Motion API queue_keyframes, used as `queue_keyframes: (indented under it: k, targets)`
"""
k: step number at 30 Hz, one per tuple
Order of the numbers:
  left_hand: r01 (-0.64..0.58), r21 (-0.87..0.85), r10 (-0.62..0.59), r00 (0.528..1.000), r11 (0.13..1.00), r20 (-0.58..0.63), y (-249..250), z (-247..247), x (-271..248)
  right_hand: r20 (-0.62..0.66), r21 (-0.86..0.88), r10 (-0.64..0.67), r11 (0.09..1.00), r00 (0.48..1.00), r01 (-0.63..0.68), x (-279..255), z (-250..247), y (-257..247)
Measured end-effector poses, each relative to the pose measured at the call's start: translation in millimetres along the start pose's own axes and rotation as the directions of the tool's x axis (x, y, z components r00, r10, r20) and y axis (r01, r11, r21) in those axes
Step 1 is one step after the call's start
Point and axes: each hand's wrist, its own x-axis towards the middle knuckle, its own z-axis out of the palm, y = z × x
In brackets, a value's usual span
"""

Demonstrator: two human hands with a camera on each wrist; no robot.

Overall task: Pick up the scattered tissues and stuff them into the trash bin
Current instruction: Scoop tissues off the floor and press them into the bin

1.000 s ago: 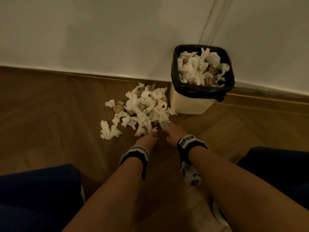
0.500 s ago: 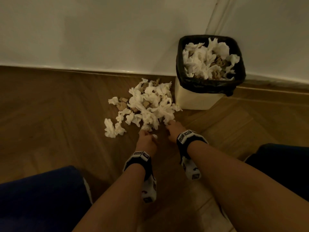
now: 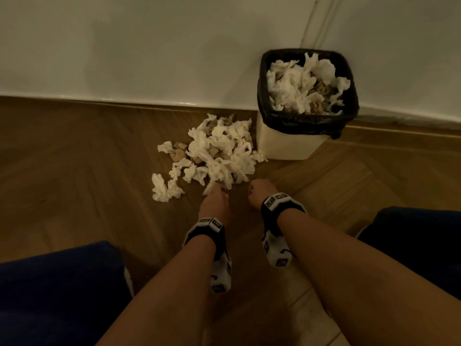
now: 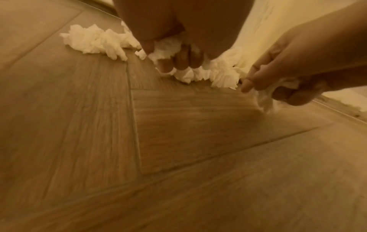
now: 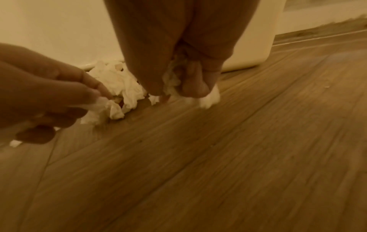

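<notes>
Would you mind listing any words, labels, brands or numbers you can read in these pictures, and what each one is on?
No text can be read in any view.
Left wristband: black-and-white square marker patterns, no letters or numbers legible.
Right wristband: the same kind of marker patterns, too small and dim to read.
Trash bin, tissues on the floor, wall: no print visible.

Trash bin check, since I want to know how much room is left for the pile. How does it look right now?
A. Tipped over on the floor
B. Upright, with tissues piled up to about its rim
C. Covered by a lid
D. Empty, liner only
B: in the head view the trash bin stands upright by the wall, its black liner folded over the rim, and crumpled tissues in the bin reach about rim level.
</notes>
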Motion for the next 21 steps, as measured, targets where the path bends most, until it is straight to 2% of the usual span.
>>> queue_keyframes:
  k: [7, 9, 13, 14, 18, 21]
  targets:
    - [-0.037, 0.148, 0.037, 0.999, 0.988, 0.002, 3, -11, 3, 0.019, -0.034, 0.036, 0.999, 0.999, -0.035, -16, -12, 3]
    - [-0.032, 0.106, 0.033, 0.999, 0.994, -0.008, 8, -14, 0, 0.065, -0.011, 0.057, 0.998, 0.996, -0.056, -23, -20, 5]
    - [0.057, -0.113, -0.059, 0.998, 0.992, -0.011, 27, -27, -14, 0.072, -0.002, 0.022, 1.0, 0.997, -0.022, -47, -45, 5]
    - [0.052, -0.099, -0.053, 0.999, 0.994, -0.007, 34, -33, -18, 0.052, -0.002, 0.01, 1.0, 0.999, -0.01, -55, -54, 4]
    - [-0.138, 0.094, 0.143, 0.988, 0.986, -0.05, 77, -67, -25, -0.136, -0.035, -0.022, 0.999, 0.991, 0.017, -84, -107, 6]
    - [-0.185, 0.094, 0.196, 0.972, 0.978, -0.13, 123, -103, -20, -0.252, -0.013, -0.025, 1.0, 0.967, 0.022, -100, -157, 9]
